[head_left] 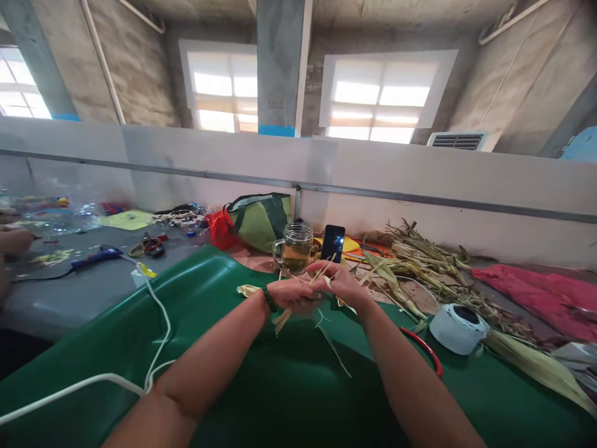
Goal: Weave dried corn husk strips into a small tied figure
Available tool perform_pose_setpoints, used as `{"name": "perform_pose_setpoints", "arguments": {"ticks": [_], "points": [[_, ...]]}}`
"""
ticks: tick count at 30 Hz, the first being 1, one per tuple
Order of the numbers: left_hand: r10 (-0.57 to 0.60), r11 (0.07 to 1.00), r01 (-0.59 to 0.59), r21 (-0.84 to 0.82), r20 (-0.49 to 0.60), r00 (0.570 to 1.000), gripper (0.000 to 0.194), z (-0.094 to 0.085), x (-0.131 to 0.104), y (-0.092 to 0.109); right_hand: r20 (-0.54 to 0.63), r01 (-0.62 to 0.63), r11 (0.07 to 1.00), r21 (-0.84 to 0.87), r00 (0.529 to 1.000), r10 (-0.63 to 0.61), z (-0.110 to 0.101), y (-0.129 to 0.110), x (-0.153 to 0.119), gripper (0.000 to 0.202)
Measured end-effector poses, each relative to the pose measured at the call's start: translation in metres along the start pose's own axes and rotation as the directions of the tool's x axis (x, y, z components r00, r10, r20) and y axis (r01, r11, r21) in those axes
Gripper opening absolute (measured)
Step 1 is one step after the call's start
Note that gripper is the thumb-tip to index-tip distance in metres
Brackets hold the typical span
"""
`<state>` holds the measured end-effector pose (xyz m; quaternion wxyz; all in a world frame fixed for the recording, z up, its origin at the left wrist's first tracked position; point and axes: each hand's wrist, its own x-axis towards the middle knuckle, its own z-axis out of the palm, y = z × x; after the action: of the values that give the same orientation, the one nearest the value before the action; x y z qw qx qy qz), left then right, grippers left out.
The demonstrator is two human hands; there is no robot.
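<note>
My left hand [293, 294], with a dark green bead bracelet [269, 298] at the wrist, is closed around a small bundle of dry corn husk strips [281, 320]. Its pale ends stick out below the fingers. Close against it, my right hand [338, 283] pinches the upper part of the same husk strips, fingers bent. Both hands are held above a green mat [308, 392]. A thin pale strand [334, 350] trails on the mat below them. Just behind the hands stands a glass mug [296, 246] of amber liquid, beside an upright phone [333, 241].
Dried corn husks [420, 255] pile up at the right, near a white roll [458, 328] and red cloth [536, 292]. A white cable [161, 311] crosses the mat at left. Scissors [148, 246] and a blue-handled tool [97, 257] lie beyond it. Another person's hand [16, 239] shows far left.
</note>
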<state>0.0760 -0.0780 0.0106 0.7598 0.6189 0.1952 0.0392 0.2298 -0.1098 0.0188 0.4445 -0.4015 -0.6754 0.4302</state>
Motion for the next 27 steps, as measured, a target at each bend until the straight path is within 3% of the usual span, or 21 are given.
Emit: {"name": "perform_pose_setpoints", "arguments": {"ticks": [2,5,10,13,18,23,26,27], "points": [[0.000,1.000,0.001,-0.031,0.025,1.000,0.056,0.003,0.002,-0.001,0.027,-0.032,0.997,-0.068,0.999,0.034,-0.001,-0.003,-0.001,0.028],[0.021,0.998,-0.021,-0.058,-0.012,1.000,0.053,0.005,0.002,-0.001,-0.057,-0.003,0.990,-0.138,0.998,-0.005,-0.007,-0.006,-0.002,0.033],[0.097,0.985,-0.107,-0.139,-0.073,0.993,0.051,-0.001,-0.001,0.001,-0.046,-0.022,0.997,-0.070,0.999,0.018,-0.025,-0.005,-0.005,0.035],[0.134,0.974,-0.147,-0.172,-0.084,0.987,0.048,-0.004,-0.002,0.003,-0.124,-0.047,0.998,-0.042,0.991,0.041,-0.033,-0.003,-0.005,0.034],[0.068,0.990,-0.083,-0.117,-0.121,0.990,0.046,0.000,-0.006,0.008,-0.119,-0.071,0.991,-0.113,0.991,0.058,-0.036,-0.009,-0.006,0.032],[0.090,0.991,-0.110,-0.078,-0.226,0.970,0.043,0.005,-0.008,0.011,-0.083,-0.027,0.982,-0.186,0.997,0.012,-0.032,-0.013,-0.007,0.031],[0.125,0.984,-0.158,-0.079,-0.324,0.938,0.035,0.009,-0.010,0.023,-0.178,0.031,0.982,-0.188,0.982,-0.065,-0.031,-0.011,-0.005,0.032],[0.163,0.979,-0.196,-0.049,-0.382,0.910,0.031,0.010,-0.013,0.031,-0.215,0.040,0.978,-0.205,0.973,-0.085,-0.032,-0.010,-0.005,0.034]]}}
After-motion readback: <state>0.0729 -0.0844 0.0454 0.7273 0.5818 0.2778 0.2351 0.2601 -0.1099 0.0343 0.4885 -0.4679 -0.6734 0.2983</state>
